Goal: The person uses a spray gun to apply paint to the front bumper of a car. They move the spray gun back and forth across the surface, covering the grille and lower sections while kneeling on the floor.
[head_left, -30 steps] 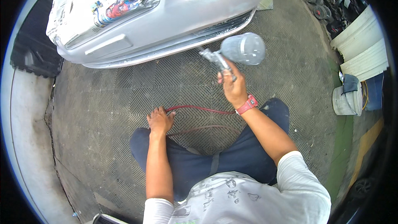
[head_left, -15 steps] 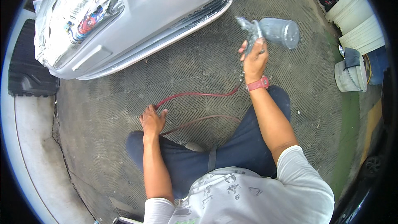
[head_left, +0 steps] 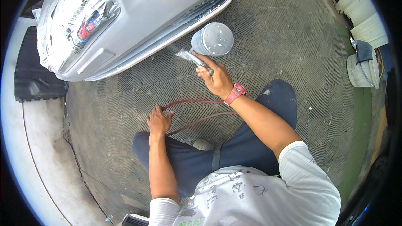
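Observation:
My right hand [head_left: 217,78] is wrapped round the grip of a metal spray gun [head_left: 193,59], held above the floor just off the bumper's lower edge. A translucent, paint-specked cup [head_left: 217,39] sits on the gun, its round end turned toward me. Grey and long, the bumper-like car part [head_left: 157,12] has sheets of newspaper [head_left: 79,25] over its left end. By my left knee, my left hand [head_left: 159,122] grips a red air hose [head_left: 190,101], its thumb apart from the other fingers. One stretch of hose runs toward the gun, passing behind my right wrist.
My crossed legs [head_left: 268,121] are on the patterned floor. A dark ribbed plastic part [head_left: 37,69] lies at the left, by a white surface [head_left: 46,150]. On the right stand a white bucket [head_left: 362,69] with a dark cloth on it and pale panels [head_left: 368,16].
The spray gun has swung left and closer to the bumper with my right hand, and its cup has turned toward me. My left hand has stayed nearly in place on the hose.

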Available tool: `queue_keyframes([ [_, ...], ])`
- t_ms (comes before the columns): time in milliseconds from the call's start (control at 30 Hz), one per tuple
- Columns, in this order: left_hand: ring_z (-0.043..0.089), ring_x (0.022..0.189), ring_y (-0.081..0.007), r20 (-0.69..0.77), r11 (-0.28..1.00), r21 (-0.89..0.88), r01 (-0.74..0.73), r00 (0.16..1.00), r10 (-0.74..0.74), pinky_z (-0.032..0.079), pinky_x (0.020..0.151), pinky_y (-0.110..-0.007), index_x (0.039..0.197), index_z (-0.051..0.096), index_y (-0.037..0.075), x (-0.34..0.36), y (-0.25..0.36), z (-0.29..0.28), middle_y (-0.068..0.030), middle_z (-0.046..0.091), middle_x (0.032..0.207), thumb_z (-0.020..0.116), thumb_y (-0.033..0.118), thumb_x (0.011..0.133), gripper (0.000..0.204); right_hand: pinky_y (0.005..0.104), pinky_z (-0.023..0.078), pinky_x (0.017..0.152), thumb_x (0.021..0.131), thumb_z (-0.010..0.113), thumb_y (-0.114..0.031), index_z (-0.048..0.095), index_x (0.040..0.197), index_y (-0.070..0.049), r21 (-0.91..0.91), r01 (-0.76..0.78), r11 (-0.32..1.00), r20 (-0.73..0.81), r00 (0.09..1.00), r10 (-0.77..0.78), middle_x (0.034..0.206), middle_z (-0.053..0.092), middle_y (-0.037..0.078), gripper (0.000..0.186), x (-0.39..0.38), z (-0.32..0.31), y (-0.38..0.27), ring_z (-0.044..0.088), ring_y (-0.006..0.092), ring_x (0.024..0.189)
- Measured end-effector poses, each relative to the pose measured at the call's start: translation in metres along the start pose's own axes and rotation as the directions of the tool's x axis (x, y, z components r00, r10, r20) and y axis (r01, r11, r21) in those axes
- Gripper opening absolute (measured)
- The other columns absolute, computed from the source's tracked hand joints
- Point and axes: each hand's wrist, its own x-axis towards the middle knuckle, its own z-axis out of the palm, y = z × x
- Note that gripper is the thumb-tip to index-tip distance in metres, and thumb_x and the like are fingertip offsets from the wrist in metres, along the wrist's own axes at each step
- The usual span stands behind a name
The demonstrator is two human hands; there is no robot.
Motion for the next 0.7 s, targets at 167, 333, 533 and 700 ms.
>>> queue_keyframes([
  [167,0.06,0.131,-0.0428,-0.023,0.999,-0.035,0.0,1.0,-0.001,0.039,0.117,-0.058,0.139,0.059,0.001,-0.001,-0.003,0.0,-0.0216,0.067,0.134,0.074,0.051,0.096,0.067,0.0422,0.06,0.078,0.109,0.059,-0.026,0.061,0.149,-0.007,-0.046,-0.056,0.997,-0.241,0.97,0.044,0.104,0.076,0.019,0.044,0.014,-0.021,0.011,0.076,0.0337,0.089],
  [333,0.06,0.132,-0.0407,0.012,0.997,-0.071,0.019,1.0,-0.019,0.039,0.117,-0.057,0.138,0.059,0.001,0.0,0.002,-0.007,-0.0203,0.067,0.135,0.074,0.049,0.097,0.065,0.024,0.049,0.055,0.117,0.043,-0.034,0.057,0.151,-0.003,0.071,-0.104,0.992,-0.464,0.877,0.125,0.085,0.065,0.002,0.048,0.037,-0.064,0.009,0.061,0.009,0.068],
  [533,0.061,0.13,-0.0404,-0.088,0.995,-0.088,-0.05,0.995,0.042,0.039,0.118,-0.056,0.139,0.059,0.001,-0.003,0.008,-0.008,-0.0194,0.068,0.133,0.073,0.047,0.098,0.064,0.0272,0.051,0.049,0.117,0.042,-0.041,0.065,0.121,0.001,0.059,-0.133,0.989,-0.671,0.729,0.138,0.083,0.068,0.006,0.048,0.061,-0.117,-0.007,0.069,0.0137,0.068],
  [700,0.061,0.128,-0.0403,-0.108,0.995,-0.085,-0.053,0.993,0.043,0.04,0.117,-0.056,0.14,0.058,0.0,-0.006,0.009,-0.009,-0.0192,0.067,0.133,0.073,0.048,0.098,0.065,0.0278,0.051,0.047,0.117,0.043,-0.04,0.067,0.122,0.001,0.052,-0.231,0.971,-0.694,0.691,0.202,0.082,0.069,0.006,0.047,0.061,-0.126,-0.011,0.069,0.0134,0.066],
])
